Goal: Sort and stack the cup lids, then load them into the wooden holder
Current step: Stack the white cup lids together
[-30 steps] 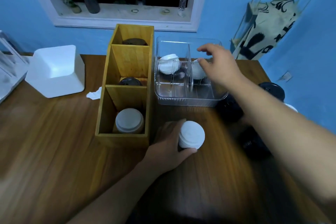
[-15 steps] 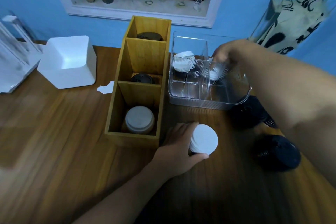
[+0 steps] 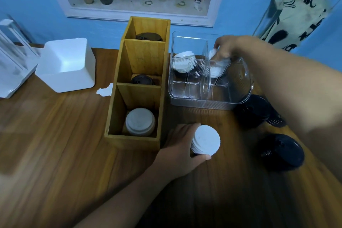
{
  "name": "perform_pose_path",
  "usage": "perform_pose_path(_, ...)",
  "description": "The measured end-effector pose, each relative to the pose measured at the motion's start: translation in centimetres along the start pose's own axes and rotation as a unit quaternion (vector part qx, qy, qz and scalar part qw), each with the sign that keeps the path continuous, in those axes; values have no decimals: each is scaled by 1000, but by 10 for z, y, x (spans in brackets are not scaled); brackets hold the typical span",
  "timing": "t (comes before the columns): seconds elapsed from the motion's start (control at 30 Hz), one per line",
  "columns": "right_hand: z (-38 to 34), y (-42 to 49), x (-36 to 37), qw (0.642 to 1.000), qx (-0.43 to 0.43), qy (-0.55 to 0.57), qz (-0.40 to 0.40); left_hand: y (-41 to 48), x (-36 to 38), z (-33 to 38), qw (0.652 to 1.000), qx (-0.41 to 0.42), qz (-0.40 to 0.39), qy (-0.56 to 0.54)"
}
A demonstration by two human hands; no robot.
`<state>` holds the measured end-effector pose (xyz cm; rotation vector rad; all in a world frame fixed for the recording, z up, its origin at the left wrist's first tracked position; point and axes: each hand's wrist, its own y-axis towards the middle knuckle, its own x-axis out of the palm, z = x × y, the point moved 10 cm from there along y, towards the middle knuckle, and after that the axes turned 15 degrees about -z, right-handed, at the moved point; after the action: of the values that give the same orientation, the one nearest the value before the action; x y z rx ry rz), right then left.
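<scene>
Nearby, round lids, boxy wooden holder

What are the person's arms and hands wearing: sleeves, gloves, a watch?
The left hand and right hand are bare, without gloves, and neither wrist carries a watch, band or strap. Both forearms are uncovered as far as the frame edge, with no sleeve in view. The right hand's fingers are blurred, so a ring there cannot be ruled out.

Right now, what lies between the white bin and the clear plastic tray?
The wooden holder and a white paper scrap, in the head view.
</scene>
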<state>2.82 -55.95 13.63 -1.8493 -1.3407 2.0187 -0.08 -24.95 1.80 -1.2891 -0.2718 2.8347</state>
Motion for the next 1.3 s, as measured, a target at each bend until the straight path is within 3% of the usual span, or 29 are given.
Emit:
perform_pose_path(0.13,-8,-63,-24,989,-29,11,144,0,-2,0,1000,5,4,-7)
perform_pose_path(0.27,3,-141,16,964,-88,97,230,1,2,-2,1000,10,-11,-19)
perform_pose_path(0.4,23,-200,124,955,-112,169,217,2,2,-1,1000,17,-17,-2)
perform_pose_path(0.6,59,-201,247,976,-38,115,184,4,3,2,999,33,-26,21)
perform_pose_path(0.83,64,-204,286,966,-76,141,201,-1,-3,1,1000,19,8,-2)
perform_pose_path(1.03,75,-211,301,961,-91,163,204,2,5,-2,999,4,-34,-11)
perform_pose_path(1.3,82,-212,297,932,-101,223,267,4,3,1,999,21,-39,-20)
